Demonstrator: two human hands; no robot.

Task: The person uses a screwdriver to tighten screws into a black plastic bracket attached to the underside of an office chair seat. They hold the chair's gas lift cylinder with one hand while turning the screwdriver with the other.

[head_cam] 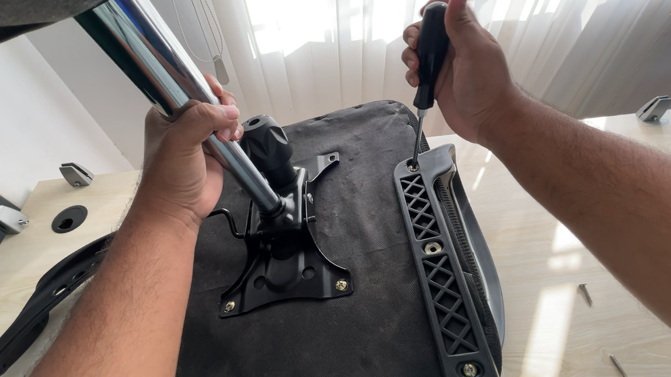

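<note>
At the bottom of the frame, an upturned chair seat [352, 330] with black fabric underside is seen lying on a pale wooden bench [531, 276], filling the centre. A black metal mounting plate [286, 274] is bolted to it, just left of centre, and a chrome gas-lift column [172, 81] rises from the plate toward the upper left corner. The column is gripped by the left hand [185, 159], closed fully around it. Along the seat's right edge a black plastic armrest bracket [441, 269] with lattice openings is laid, with screws seen in its holes. At its far end the tip of a black-handled screwdriver [424, 77] is set on a screw; the handle is enclosed by the right hand [460, 65], upper centre-right. A second black armrest [23, 325] is seen at lower left, curving off the seat's edge. Bare bench is left to the right, where loose screws [600, 327] lie near the lower right. Small grey brackets [74, 173] are placed at the far corners, beside a round cable hole [69, 219] at left. Beyond the bench's far edge, sunlit white vertical blinds [383, 14] are hung.
</note>
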